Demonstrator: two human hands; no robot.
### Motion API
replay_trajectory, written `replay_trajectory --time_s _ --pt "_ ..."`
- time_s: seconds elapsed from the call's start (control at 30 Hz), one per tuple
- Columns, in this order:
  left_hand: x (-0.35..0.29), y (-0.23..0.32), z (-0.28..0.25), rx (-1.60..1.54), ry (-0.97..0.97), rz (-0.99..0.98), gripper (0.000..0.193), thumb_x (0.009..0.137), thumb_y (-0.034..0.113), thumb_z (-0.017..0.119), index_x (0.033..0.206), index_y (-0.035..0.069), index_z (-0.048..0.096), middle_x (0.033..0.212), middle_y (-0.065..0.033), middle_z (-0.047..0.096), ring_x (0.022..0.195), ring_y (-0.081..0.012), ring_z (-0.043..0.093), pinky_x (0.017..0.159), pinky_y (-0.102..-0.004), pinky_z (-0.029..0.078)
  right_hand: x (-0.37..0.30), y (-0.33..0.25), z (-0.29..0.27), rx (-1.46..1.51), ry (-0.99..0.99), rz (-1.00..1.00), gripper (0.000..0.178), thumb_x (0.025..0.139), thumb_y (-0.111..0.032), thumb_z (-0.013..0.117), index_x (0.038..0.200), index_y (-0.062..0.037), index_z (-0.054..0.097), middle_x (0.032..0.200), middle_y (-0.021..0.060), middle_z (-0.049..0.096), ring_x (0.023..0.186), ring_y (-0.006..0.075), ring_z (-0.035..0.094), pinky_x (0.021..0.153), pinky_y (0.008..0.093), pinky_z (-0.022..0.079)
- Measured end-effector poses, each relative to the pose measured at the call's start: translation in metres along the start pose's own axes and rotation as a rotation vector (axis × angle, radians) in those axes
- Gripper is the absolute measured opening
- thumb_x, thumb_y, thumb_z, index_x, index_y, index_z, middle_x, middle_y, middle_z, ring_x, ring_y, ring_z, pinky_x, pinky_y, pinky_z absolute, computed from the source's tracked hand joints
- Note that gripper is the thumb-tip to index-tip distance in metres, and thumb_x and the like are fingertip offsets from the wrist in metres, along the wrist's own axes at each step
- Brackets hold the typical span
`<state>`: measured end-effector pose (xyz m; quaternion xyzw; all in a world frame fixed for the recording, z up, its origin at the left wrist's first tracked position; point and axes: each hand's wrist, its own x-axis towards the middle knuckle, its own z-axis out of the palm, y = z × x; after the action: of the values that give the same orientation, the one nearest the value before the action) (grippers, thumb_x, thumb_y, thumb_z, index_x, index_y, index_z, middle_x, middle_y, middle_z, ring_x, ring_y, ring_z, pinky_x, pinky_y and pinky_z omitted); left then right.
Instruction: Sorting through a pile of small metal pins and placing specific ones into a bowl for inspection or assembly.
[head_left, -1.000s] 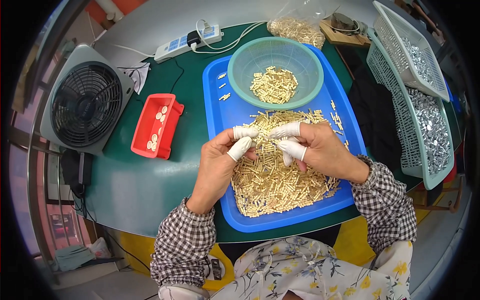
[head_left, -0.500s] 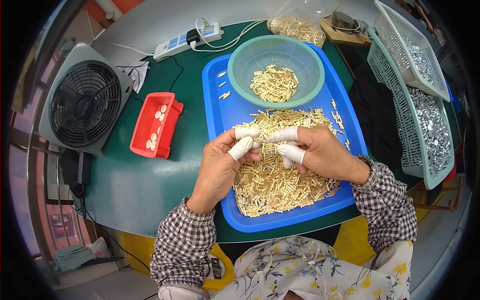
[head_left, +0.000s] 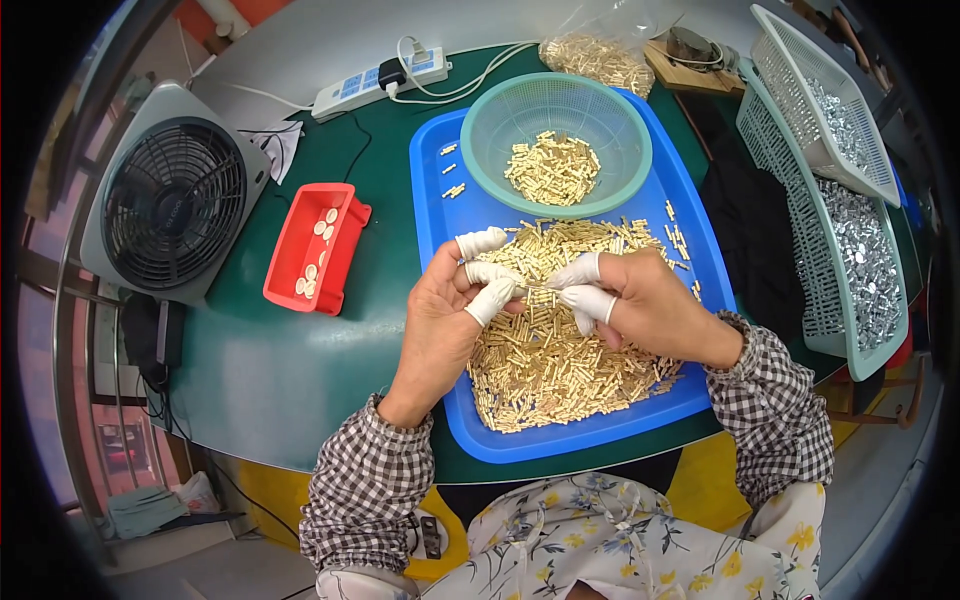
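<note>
Over a blue tray [head_left: 466, 441] my two hands meet, white finger cots on several fingertips. A small brass pin [head_left: 535, 291] spans the gap between them. My left hand [head_left: 440, 310] pinches one end with thumb and a finger, its index finger lifted away. My right hand [head_left: 645, 303] pinches the other end between thumb and finger. Beneath them lies a broad heap of small brass-coloured pins [head_left: 550, 380]. Behind my hands a green mesh basket [head_left: 480, 150] stands in the tray, holding a smaller pile of brass pins [head_left: 553, 168].
Left of the tray is a red bin [head_left: 345, 240] with white discs. A box fan [head_left: 172, 200] stands farther left, a power strip [head_left: 370, 85] at the back. On the right, stacked baskets [head_left: 790, 170] hold silvery parts. A bag of brass parts [head_left: 600, 60] sits behind.
My left index finger has lifted up and away from the pinch, and another covered finger now shows beside the thumb. My right hand has barely moved.
</note>
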<state>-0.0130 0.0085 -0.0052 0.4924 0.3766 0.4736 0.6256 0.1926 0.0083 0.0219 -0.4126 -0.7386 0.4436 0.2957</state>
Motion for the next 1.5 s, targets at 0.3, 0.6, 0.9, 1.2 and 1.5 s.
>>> replay_trajectory --time_s 0.3,0.6,0.9,1.2,1.5 --pt "0.0 -0.002 0.006 -0.027 -0.006 0.034 0.046 0.085 -0.003 0.055 0.127 0.001 0.036 0.091 -0.006 0.058 0.083 -0.0118 0.059 0.076 -0.0291 0.053 0.0 0.025 0.017 -0.399 0.263 -0.559 0.016 0.088 -0.003 0.052 0.104 -0.001 0.055 0.061 0.0048 0.057 0.043 0.0067 0.051 0.039 0.0221 0.039" --pt "-0.003 0.001 0.009 -0.066 0.006 0.071 0.05 0.084 -0.002 0.056 0.129 0.0 0.033 0.094 -0.0076 0.058 0.087 -0.0131 0.059 0.077 -0.0297 0.054 0.001 -0.007 -0.008 0.508 -0.15 0.285 0.023 0.09 -0.005 0.046 0.113 0.0001 0.044 0.064 0.006 0.057 0.051 0.0105 0.056 0.046 0.0239 0.043" --pt "-0.002 0.001 0.004 -0.137 0.045 0.033 0.036 0.087 0.0 0.054 0.12 0.0 0.041 0.093 -0.0096 0.06 0.085 -0.0143 0.06 0.076 -0.0282 0.052 -0.001 0.003 0.005 0.164 -0.061 0.018 0.027 0.09 0.0 0.04 0.117 -0.0014 0.041 0.069 0.0052 0.056 0.051 0.01 0.054 0.048 0.0238 0.043" --pt "-0.005 -0.003 0.003 -0.395 -0.038 -0.164 0.014 0.088 0.009 0.056 0.099 0.001 0.054 0.09 -0.0085 0.061 0.077 -0.0141 0.061 0.07 -0.0253 0.052 -0.003 0.012 0.009 -0.114 0.046 -0.235 0.033 0.088 -0.001 0.047 0.12 -0.004 0.042 0.071 0.0081 0.056 0.051 0.0148 0.055 0.048 0.0277 0.044" --pt "-0.008 -0.005 0.007 -0.275 0.0 -0.159 0.016 0.088 0.013 0.058 0.097 0.001 0.053 0.082 -0.0071 0.061 0.07 -0.0133 0.061 0.062 -0.0251 0.052 -0.007 0.004 0.011 -0.564 0.045 -0.531 0.037 0.084 -0.001 0.049 0.121 -0.0015 0.043 0.07 0.0145 0.057 0.06 0.0284 0.06 0.052 0.0351 0.048"
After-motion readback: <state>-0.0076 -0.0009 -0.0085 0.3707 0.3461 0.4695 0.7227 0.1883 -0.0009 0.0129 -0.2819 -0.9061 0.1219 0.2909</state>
